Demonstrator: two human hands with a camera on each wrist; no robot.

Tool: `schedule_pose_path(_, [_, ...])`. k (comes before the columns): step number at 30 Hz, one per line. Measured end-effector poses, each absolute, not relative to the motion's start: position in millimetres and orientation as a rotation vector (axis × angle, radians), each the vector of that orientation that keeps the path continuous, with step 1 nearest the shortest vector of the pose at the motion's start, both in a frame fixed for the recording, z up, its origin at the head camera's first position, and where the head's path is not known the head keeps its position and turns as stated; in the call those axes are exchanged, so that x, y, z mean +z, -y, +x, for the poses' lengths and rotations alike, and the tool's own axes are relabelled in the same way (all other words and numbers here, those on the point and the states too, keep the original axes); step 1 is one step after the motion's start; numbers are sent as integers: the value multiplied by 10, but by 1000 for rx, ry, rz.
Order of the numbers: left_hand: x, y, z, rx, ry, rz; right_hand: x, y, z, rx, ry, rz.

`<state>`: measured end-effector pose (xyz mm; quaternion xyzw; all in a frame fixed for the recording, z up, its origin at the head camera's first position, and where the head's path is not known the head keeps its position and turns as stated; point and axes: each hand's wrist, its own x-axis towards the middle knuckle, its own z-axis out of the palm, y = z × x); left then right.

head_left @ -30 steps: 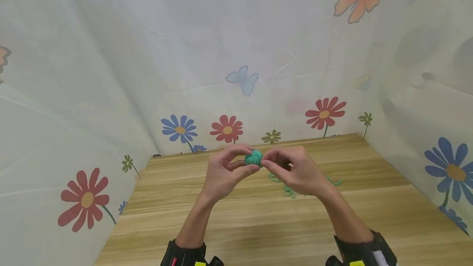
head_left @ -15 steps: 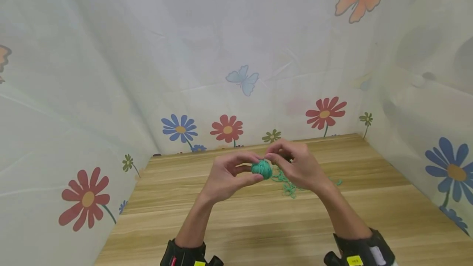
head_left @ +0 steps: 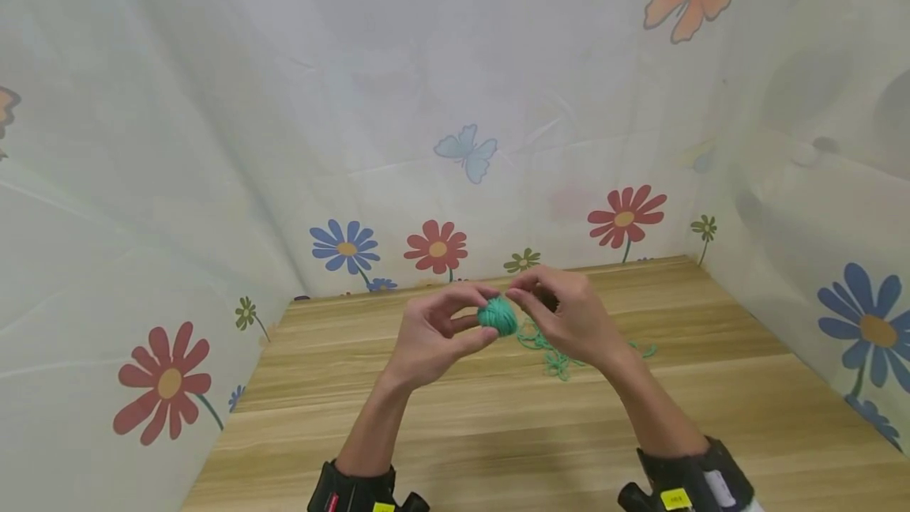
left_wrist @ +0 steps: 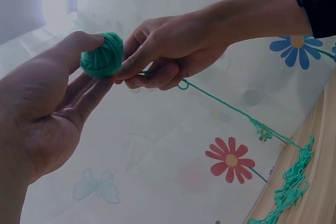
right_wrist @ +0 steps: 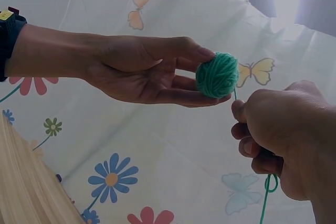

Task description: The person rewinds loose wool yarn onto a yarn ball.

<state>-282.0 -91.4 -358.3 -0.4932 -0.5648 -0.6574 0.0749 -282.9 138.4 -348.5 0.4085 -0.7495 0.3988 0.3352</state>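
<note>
While the left hand grips a teal yarn ball between thumb and fingertips, up in the air above the wood-grain tabletop, here's the right hand just beside it, pinching the yarn strand with its other fingers curled in! A short stretch of that strand links ball and pinch, and look past the right hand: a small loop, then a slanting run down to a tangled heap of loose yarn on the wood. Black wrist straps circle both arms; behind, a pale sheet shows printed flowers and butterflies.
</note>
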Motion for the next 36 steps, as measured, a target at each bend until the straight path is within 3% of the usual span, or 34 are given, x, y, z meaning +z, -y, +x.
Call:
schedule_pose_path(20, [-3530,886,-2836,-1828,1645,-1241,-3404,-1276,-2636,1100,2088,1391])
schedule_pose_path(36, [-3593,882,-2893,-1860,1658,-1351,-3318,-1401,-2559,1253,1934,1350])
